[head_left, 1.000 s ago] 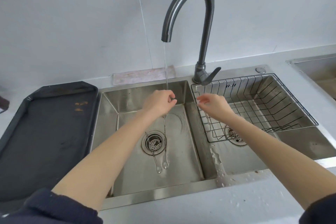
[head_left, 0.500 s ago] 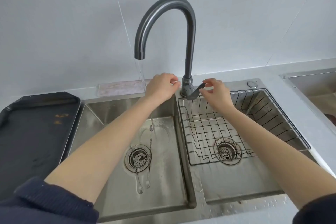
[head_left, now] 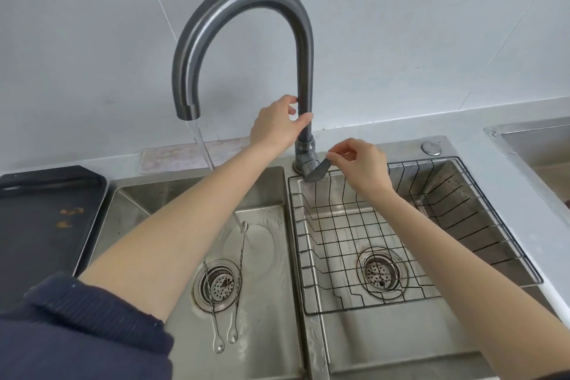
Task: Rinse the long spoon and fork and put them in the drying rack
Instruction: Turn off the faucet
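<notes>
Two long, thin, twisted-handle metal utensils lie in the left sink basin. One long utensil runs across the drain's right edge. The other long utensil crosses the drain, its upper end hidden by my left arm. I cannot tell which is the spoon and which the fork. My left hand is wrapped round the faucet neck. My right hand pinches the faucet lever. Water runs from the spout. The black wire drying rack sits empty in the right basin.
A black tray with a few crumbs lies on the counter to the left. A folded cloth rests behind the sink against the wall. Another metal basin shows at the far right edge. Water is splashed on the divider.
My left hand rose from the water stream to the faucet neck and closed on it. My right hand moved to the lever and pinched it. The view came closer.
</notes>
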Demonstrator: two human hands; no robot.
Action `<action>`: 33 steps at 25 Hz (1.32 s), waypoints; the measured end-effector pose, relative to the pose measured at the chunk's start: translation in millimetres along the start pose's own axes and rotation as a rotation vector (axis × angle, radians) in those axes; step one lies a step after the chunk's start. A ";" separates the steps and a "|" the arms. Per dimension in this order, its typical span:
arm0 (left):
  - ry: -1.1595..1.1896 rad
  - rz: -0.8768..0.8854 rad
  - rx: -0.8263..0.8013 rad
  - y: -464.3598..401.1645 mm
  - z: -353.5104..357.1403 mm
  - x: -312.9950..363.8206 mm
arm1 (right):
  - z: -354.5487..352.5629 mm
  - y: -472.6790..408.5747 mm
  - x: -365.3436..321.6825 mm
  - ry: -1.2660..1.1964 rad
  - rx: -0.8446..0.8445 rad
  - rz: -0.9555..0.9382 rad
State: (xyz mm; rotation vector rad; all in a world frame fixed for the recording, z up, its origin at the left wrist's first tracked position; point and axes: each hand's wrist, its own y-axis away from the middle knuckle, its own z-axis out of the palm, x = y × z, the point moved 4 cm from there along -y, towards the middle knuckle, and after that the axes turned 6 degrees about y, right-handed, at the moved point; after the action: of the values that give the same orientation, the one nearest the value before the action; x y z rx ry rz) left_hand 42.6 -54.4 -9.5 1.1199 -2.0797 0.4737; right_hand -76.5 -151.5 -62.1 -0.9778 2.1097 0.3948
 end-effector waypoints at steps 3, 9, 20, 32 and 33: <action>0.111 0.006 0.110 -8.3 2.7 8.5 | 1.5 -2.7 2.6 -0.002 0.001 -0.026; 0.106 0.050 0.168 -13.4 7.0 5.6 | -0.3 -9.0 2.6 0.012 -0.007 -0.034; 0.015 0.087 0.180 -13.5 8.0 6.7 | 2.0 -16.4 -3.3 -0.083 0.018 0.056; 0.140 0.039 0.053 18.9 -11.7 -16.1 | 14.4 25.4 -28.8 0.002 0.160 -0.030; 0.130 0.039 0.055 25.5 -16.1 -21.6 | 17.0 29.5 -32.8 0.000 0.152 -0.039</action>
State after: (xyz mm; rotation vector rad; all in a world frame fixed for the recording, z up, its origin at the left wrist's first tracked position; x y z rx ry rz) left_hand 36.0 -18.2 -14.1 1.0535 -1.9886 0.6100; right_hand -76.4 -105.9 -49.7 -0.9290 2.0836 0.2116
